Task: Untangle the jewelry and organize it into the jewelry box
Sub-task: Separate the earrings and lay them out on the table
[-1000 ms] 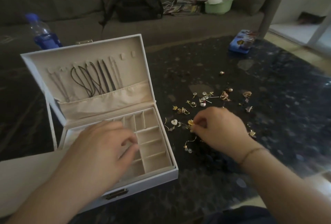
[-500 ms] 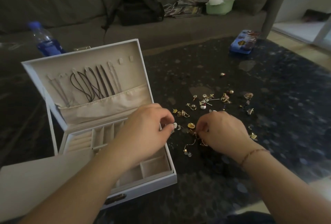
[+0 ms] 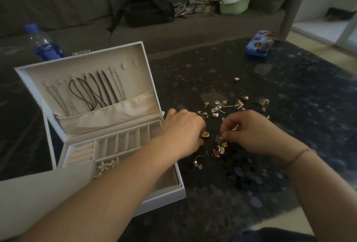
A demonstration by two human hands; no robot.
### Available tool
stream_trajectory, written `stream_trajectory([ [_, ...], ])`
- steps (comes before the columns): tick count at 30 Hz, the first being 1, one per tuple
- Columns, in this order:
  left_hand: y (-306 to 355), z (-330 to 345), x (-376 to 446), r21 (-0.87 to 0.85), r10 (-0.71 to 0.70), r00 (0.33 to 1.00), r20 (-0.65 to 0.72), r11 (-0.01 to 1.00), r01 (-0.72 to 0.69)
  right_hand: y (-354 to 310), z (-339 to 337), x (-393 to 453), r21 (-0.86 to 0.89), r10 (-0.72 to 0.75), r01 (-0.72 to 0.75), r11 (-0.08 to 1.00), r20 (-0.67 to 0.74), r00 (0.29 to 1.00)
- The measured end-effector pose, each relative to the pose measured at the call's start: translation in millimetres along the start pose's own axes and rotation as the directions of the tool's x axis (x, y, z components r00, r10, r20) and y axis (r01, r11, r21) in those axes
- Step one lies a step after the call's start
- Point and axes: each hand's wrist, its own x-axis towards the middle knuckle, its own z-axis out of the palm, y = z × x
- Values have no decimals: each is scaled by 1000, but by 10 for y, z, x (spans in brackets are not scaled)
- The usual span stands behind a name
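A: Broadly, what does the figure show, largest element first?

B: Dark speckled tabletop [image 3: 289, 125]; on its left side, the white jewelry box [image 3: 164, 189], lid upright, cords hanging inside the lid, divided tray below. One compartment holds pale flower-shaped pieces [image 3: 106, 165].

A: And the jewelry itself?

B: Loose small jewelry [image 3: 218, 110] lies scattered just right of the box, mostly gold-toned studs, hooks and charms, some touching or overlapping near the hands.

A: State of the hands?

B: Left hand [image 3: 183, 127]: fingers curled down over the scatter beside a gold piece [image 3: 205, 135]; whether it pinches anything cannot be told. Right hand [image 3: 251, 131]: thumb and forefinger pinch a small pinkish piece [image 3: 235, 127] just above the tabletop.

A: Handling properties?

B: Judged very light, rigid in the charm, thin and bendable at hooks and posts, likely to snag on neighbours and slide on the smooth surface. Best taken by the solid charm body with the fingertips, lifting straight up so linked pieces separate rather than drag.
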Motion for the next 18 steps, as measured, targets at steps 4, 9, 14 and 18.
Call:
stream_trajectory([
  [4,30,7,56,-406,38,999,-8,913,-38,-12,-8,-6,290,-13,14,957,-7,1000],
  [9,-4,-46,51,-705,-29,997,78,705,75,32,-35,-19,566,27,-24,824,3,1000],
  [14,-28,-73,-33,-875,-28,989,146,464,142,8,-77,-35,819,-18,-22,573,40,999],
  [18,-32,-99,-79,-850,-44,996,75,520,87,3,-121,-43,893,-22,-72,443,91,996],
])
